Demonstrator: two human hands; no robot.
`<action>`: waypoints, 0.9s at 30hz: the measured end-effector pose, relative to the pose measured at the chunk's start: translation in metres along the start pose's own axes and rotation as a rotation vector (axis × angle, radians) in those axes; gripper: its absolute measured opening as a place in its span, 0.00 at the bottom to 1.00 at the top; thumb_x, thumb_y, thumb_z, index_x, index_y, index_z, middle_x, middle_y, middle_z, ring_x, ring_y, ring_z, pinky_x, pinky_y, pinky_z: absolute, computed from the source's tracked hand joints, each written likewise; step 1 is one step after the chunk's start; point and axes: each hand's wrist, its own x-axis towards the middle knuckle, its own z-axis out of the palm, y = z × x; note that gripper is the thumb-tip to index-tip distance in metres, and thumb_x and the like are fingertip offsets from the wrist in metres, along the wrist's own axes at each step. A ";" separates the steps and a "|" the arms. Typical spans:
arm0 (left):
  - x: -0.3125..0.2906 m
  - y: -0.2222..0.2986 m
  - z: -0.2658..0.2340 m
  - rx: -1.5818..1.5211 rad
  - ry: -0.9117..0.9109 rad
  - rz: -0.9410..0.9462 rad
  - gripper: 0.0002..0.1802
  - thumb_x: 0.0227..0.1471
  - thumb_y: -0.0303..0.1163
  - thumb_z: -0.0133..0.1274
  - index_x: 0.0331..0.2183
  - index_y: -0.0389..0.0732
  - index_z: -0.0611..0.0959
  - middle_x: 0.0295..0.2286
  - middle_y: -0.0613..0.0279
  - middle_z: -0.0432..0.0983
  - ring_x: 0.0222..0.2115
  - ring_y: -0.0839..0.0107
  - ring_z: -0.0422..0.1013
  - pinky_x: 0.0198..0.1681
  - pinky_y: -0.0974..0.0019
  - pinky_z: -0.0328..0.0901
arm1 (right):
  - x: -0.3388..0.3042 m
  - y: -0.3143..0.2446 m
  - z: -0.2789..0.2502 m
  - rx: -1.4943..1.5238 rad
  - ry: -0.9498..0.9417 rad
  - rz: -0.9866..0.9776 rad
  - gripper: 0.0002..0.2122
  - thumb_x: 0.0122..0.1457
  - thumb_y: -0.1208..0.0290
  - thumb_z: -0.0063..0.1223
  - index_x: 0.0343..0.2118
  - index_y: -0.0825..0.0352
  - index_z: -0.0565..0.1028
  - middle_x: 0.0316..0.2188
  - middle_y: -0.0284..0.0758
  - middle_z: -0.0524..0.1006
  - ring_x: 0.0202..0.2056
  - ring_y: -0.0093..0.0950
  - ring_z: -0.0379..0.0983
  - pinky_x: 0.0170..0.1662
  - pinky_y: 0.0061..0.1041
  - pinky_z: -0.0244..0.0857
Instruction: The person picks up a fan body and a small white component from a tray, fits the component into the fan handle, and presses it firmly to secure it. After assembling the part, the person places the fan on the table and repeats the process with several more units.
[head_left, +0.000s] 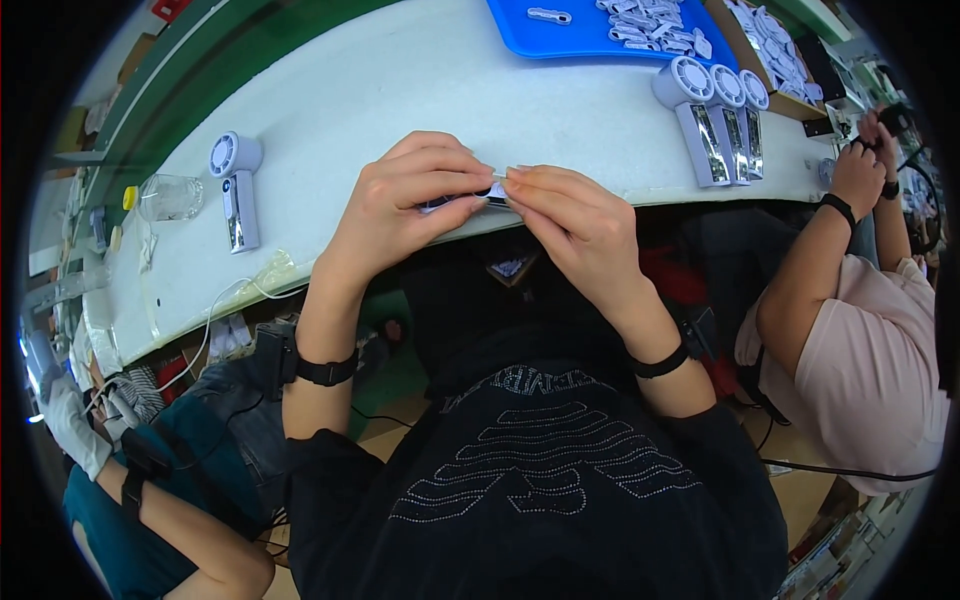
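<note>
At the near edge of the white table, my left hand [412, 192] and my right hand [580, 212] meet, both closed in a pinch. Between them is a small white part with a dark glossy face [496, 191]; fingers cover most of it, so its full shape is hidden. The fingertips of the two hands nearly touch at its upper edge. To the left of my hands a white handheld fan [238, 195] lies on the table. Three similar fans [704, 125] with shiny handles lie side by side at the right.
A blue tray [560, 42] with many small white parts is at the back, beside a cardboard box [800, 106] of pale parts. A clear jar [172, 198] and a white cable [212, 318] are at the left. Co-workers [860, 360] sit on both sides.
</note>
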 end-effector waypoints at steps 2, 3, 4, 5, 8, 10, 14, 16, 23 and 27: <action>0.001 0.000 -0.001 0.027 -0.007 0.032 0.14 0.46 0.21 0.72 0.39 0.36 0.92 0.40 0.61 0.88 0.46 0.59 0.80 0.47 0.60 0.76 | 0.001 0.000 -0.002 -0.004 -0.016 -0.004 0.10 0.58 0.82 0.68 0.42 0.69 0.87 0.43 0.39 0.88 0.47 0.35 0.86 0.49 0.30 0.81; 0.001 0.000 -0.001 0.041 -0.011 0.047 0.14 0.46 0.21 0.72 0.39 0.36 0.92 0.40 0.61 0.88 0.46 0.59 0.80 0.47 0.60 0.76 | 0.002 0.000 -0.004 -0.005 -0.025 -0.003 0.10 0.58 0.81 0.68 0.43 0.69 0.87 0.43 0.39 0.88 0.47 0.35 0.86 0.49 0.30 0.81; 0.002 -0.001 -0.001 0.040 -0.011 0.047 0.14 0.46 0.21 0.72 0.39 0.36 0.92 0.40 0.61 0.88 0.46 0.59 0.80 0.47 0.60 0.76 | 0.002 0.001 -0.004 -0.006 -0.034 -0.002 0.10 0.58 0.81 0.68 0.43 0.69 0.87 0.43 0.39 0.88 0.47 0.35 0.86 0.49 0.30 0.81; 0.003 -0.003 -0.001 0.047 -0.013 0.072 0.14 0.47 0.22 0.72 0.39 0.37 0.93 0.39 0.62 0.88 0.46 0.60 0.80 0.47 0.61 0.76 | 0.002 0.001 -0.004 -0.006 -0.043 -0.002 0.10 0.58 0.81 0.69 0.43 0.69 0.87 0.43 0.38 0.88 0.47 0.34 0.86 0.49 0.30 0.81; 0.005 -0.006 -0.002 0.060 -0.019 0.116 0.13 0.47 0.24 0.72 0.39 0.40 0.94 0.38 0.64 0.87 0.45 0.62 0.80 0.46 0.62 0.77 | 0.005 -0.001 -0.007 -0.067 -0.059 -0.044 0.10 0.58 0.80 0.69 0.43 0.69 0.87 0.43 0.38 0.88 0.46 0.34 0.87 0.48 0.30 0.81; 0.005 -0.008 -0.004 0.065 -0.034 0.133 0.14 0.47 0.24 0.72 0.39 0.40 0.93 0.39 0.64 0.87 0.45 0.61 0.80 0.46 0.61 0.77 | 0.005 -0.002 -0.007 -0.098 -0.068 -0.065 0.10 0.58 0.80 0.69 0.44 0.69 0.87 0.43 0.38 0.88 0.46 0.34 0.87 0.48 0.30 0.81; 0.004 -0.011 -0.002 0.061 -0.036 0.163 0.15 0.47 0.24 0.73 0.40 0.40 0.93 0.41 0.64 0.86 0.45 0.61 0.80 0.47 0.61 0.77 | 0.005 0.001 -0.006 -0.079 -0.083 -0.065 0.11 0.58 0.79 0.70 0.44 0.69 0.86 0.43 0.39 0.88 0.46 0.36 0.87 0.48 0.30 0.81; 0.003 -0.011 -0.002 0.059 -0.032 0.175 0.16 0.46 0.24 0.73 0.41 0.40 0.93 0.41 0.64 0.86 0.46 0.60 0.80 0.47 0.61 0.77 | 0.000 0.002 -0.004 -0.038 -0.039 -0.021 0.12 0.57 0.79 0.71 0.45 0.70 0.86 0.44 0.41 0.87 0.46 0.37 0.86 0.48 0.30 0.81; -0.001 -0.005 0.001 0.122 -0.026 0.192 0.21 0.42 0.22 0.75 0.42 0.38 0.90 0.44 0.60 0.86 0.49 0.54 0.79 0.49 0.57 0.77 | -0.006 0.002 -0.001 -0.078 -0.022 -0.071 0.15 0.55 0.80 0.73 0.46 0.72 0.85 0.46 0.43 0.86 0.46 0.39 0.86 0.48 0.31 0.81; -0.004 -0.002 0.006 0.180 0.011 0.201 0.21 0.41 0.22 0.75 0.41 0.38 0.90 0.44 0.59 0.86 0.49 0.52 0.79 0.50 0.56 0.77 | -0.008 -0.003 0.002 -0.151 -0.032 -0.099 0.15 0.54 0.81 0.72 0.46 0.74 0.84 0.47 0.43 0.85 0.46 0.40 0.85 0.47 0.32 0.80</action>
